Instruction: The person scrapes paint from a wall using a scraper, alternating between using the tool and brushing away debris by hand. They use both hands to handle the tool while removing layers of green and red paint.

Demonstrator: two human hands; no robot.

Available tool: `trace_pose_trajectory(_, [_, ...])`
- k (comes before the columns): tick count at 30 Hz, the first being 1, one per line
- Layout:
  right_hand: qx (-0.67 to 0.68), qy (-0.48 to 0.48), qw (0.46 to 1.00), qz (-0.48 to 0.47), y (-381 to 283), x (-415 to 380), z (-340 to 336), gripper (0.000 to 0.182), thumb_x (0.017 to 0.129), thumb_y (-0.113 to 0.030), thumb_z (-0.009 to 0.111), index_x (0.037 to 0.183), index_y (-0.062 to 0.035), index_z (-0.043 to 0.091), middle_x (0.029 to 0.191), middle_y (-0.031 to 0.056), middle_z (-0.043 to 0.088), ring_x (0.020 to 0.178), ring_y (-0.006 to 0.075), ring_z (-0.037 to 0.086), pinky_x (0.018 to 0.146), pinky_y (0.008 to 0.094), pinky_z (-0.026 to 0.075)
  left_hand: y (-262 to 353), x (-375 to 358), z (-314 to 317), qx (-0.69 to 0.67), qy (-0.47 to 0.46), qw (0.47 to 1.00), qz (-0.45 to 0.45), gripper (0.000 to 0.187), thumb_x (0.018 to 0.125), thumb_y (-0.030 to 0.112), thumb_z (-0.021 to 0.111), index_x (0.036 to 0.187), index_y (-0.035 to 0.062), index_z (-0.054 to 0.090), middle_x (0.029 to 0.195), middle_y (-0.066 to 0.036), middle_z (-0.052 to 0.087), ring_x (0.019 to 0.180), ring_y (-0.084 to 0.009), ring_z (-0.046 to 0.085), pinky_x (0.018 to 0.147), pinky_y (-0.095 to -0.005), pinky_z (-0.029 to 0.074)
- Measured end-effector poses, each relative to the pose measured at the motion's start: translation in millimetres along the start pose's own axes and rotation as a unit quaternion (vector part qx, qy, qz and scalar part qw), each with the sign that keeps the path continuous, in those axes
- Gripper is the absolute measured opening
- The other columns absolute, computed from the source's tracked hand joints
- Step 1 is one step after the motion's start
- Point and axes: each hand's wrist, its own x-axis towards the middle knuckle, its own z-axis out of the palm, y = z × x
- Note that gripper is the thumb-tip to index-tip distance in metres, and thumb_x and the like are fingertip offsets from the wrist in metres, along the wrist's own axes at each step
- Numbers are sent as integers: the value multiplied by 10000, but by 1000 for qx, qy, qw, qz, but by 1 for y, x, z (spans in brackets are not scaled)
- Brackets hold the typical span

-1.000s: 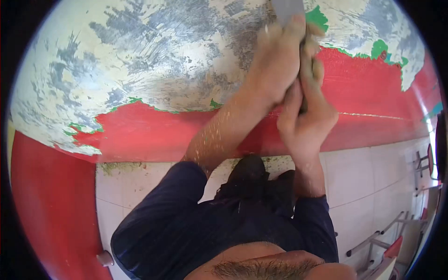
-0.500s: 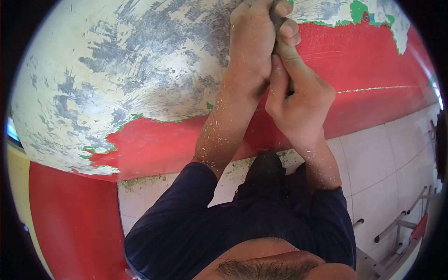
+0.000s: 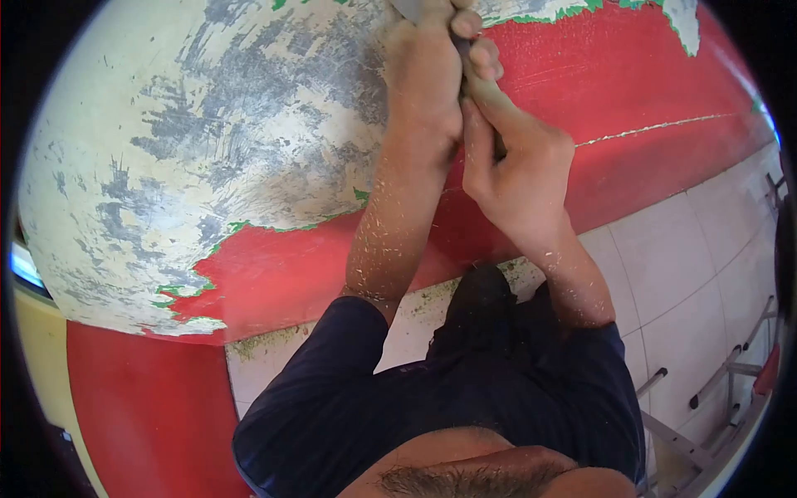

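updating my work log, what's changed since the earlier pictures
The left hand and right hand have shifted left and up in the picture, though the view has turned too. Less of the grey-bladed tool shows than at first. Nothing was let go: both keep their grip on it.

the left hand and the right hand hold together one scraper, the left being nearer to its grey blade, which is partly cut by the top edge. under them is a painted surface, white and grey in one part, red in another, with thin green borders between. small pale flakes are on both forearms. on the tiled floor, greenish crumbs lie along this surface.
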Motion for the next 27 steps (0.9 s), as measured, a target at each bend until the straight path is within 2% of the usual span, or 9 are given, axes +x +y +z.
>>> trace_pose_trajectory(5, [20,-24,999,17,-3,-8,-9,357,802,-44,608,1159,-25,627,576,166,538,512,297,577,485,390,460,1,-5,1,49,16,999,0,212,1012,265,410,920,91,487,637,39,455,447,-75,424,398,-222,388])
trace_pose_trajectory(8, [22,-21,1000,0,-4,15,-4,297,857,-14,593,1150,-21,645,731,222,599,528,217,621,501,314,457,12,-3,9,70,12,997,29,207,1013,264,408,921,95,485,638,44,456,450,-62,422,395,-215,386])
trace_pose_trajectory(10, [24,-6,1000,-14,-11,20,-5,279,858,-20,595,1131,-21,649,729,226,592,522,227,614,501,309,456,20,14,6,-6,-46,998,47,201,1013,260,406,925,97,483,638,45,456,451,-56,418,393,-210,382])
trace_pose_trajectory(11, [26,2,999,-25,-14,23,-5,269,858,-24,596,1122,-21,651,728,228,589,519,231,610,501,307,456,16,6,6,28,-17,998,62,201,1015,260,402,935,94,481,638,46,452,450,-55,414,396,-208,382])
trace_pose_trajectory(15, [52,-37,998,29,-1,-8,-5,360,812,-67,590,1169,-31,622,597,185,561,543,329,593,516,416,476,-15,-3,-25,36,-29,999,-19,234,1012,323,426,974,104,501,648,59,406,485,-69,376,468,-237,373])
trace_pose_trajectory(19, [38,-49,998,31,-8,6,-5,362,816,-72,589,1175,-38,621,613,197,572,546,331,608,520,411,486,8,1,-2,26,5,999,43,202,1016,264,400,923,102,476,636,49,441,450,-61,411,400,-212,381])
trace_pose_trajectory(23, [61,-40,997,31,-5,-8,-1,348,820,-77,589,1165,-46,627,624,205,574,562,339,618,523,403,493,1,-10,-15,22,22,1000,-3,198,1018,253,389,922,109,485,634,47,437,449,-69,411,400,-224,377])
trace_pose_trajectory(26, [63,-92,992,64,-11,9,-7,282,874,-34,562,1144,-25,647,713,207,594,506,190,583,526,284,476,7,-1,-14,21,25,999,19,199,1018,255,386,923,113,489,629,49,435,447,-70,408,403,-228,376])
trace_pose_trajectory(27, [68,-77,993,59,-11,5,-8,281,875,-34,560,1142,-29,648,711,208,592,511,189,584,530,287,477,5,-1,-15,20,27,999,14,199,1018,255,386,920,115,488,625,50,433,445,-69,405,404,-228,375])
